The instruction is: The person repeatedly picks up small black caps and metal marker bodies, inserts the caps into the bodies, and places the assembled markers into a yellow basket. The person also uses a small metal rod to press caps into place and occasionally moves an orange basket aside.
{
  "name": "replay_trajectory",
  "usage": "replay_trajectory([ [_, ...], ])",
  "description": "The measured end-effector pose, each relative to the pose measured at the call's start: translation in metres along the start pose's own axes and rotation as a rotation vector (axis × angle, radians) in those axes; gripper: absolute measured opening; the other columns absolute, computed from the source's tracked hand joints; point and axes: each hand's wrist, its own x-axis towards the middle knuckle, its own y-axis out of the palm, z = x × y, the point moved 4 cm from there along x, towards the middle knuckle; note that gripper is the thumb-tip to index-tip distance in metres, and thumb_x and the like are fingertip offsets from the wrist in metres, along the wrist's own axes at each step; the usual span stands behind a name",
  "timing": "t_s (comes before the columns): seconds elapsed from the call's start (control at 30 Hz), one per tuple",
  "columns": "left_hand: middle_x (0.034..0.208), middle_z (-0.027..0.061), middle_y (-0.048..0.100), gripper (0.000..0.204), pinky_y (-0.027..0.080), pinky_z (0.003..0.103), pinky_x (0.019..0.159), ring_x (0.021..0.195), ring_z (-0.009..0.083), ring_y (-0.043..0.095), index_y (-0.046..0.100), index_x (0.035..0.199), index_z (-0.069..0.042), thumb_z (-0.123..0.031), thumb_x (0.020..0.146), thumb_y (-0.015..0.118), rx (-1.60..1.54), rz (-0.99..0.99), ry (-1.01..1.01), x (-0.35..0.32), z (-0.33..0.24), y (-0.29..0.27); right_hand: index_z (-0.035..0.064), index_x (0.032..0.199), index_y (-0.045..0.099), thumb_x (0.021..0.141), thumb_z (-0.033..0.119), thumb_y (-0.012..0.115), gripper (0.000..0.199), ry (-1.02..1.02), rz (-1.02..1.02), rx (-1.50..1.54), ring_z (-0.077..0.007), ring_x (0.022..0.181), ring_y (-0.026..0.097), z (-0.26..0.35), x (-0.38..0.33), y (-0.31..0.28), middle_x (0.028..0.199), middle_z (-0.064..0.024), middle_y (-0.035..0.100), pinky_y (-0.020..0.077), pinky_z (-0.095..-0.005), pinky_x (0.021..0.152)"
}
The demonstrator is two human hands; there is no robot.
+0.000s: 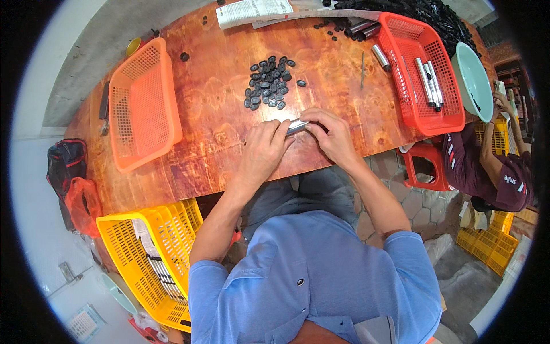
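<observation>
Metal tube (297, 126) lies crosswise between both hands, left hand (264, 148) and right hand (331, 136) each grasping one end, above the surface (217, 114), black caps (268, 82) just beyond.

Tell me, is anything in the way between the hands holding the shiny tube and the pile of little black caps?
Nothing visible. Both the left hand and right hand hold the silver tube, and only bare wooden table lies between it and the black caps just beyond.

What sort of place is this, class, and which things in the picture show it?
Probably a small assembly workshop: a wooden table with a pile of black caps, a red basket of metal tubes, and yellow crates.
</observation>
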Motion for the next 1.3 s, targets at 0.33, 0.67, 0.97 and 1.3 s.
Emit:
replay_trajectory([
  [0.33,0.101,0.0077,0.065,0.038,0.050,0.039,0.078,0.095,0.0261,0.064,0.070,0.116,-0.006,-0.016,0.080,0.080,0.052,0.000,-0.033,-0.003,0.001,0.004,0.0001,0.099,0.071,0.085,0.003,0.071,0.014,-0.002,-0.013,-0.098,-0.0304,0.097,0.067,-0.001,0.000,0.001,0.100,-0.0123,0.072,0.0518,-0.0385,0.088],
  [0.67,0.097,0.0072,0.063,0.035,0.050,0.038,0.077,0.090,0.0257,0.063,0.071,0.112,-0.006,-0.015,0.079,0.080,0.103,0.062,0.086,0.002,0.005,0.000,-0.0025,0.130,0.053,0.091,0.021,0.069,0.049,-0.066,-0.192,-0.626,-0.0407,0.126,0.045,0.012,0.056,0.029,0.136,-0.0231,0.048,0.0352,-0.0499,0.108],
  [0.97,0.093,0.0093,0.063,0.038,0.051,0.040,0.074,0.085,0.0284,0.062,0.072,0.109,-0.004,-0.014,0.075,0.083,-0.153,0.032,-0.105,0.001,0.020,0.003,-0.0052,0.137,0.045,0.091,0.014,0.066,0.054,0.000,-0.144,-0.638,-0.0457,0.136,0.037,-0.003,0.062,0.039,0.145,-0.0266,0.041,0.0281,-0.0527,0.116],
  [1.3,0.096,0.0063,0.064,0.040,0.049,0.037,0.073,0.085,0.0253,0.062,0.072,0.110,-0.005,-0.014,0.072,0.085,-0.082,0.056,-0.064,-0.002,0.015,0.009,-0.0062,0.139,0.044,0.087,0.016,0.070,0.062,0.004,-0.154,-0.586,-0.0484,0.136,0.037,-0.009,0.054,0.039,0.146,-0.0302,0.041,0.0269,-0.0562,0.116],
])
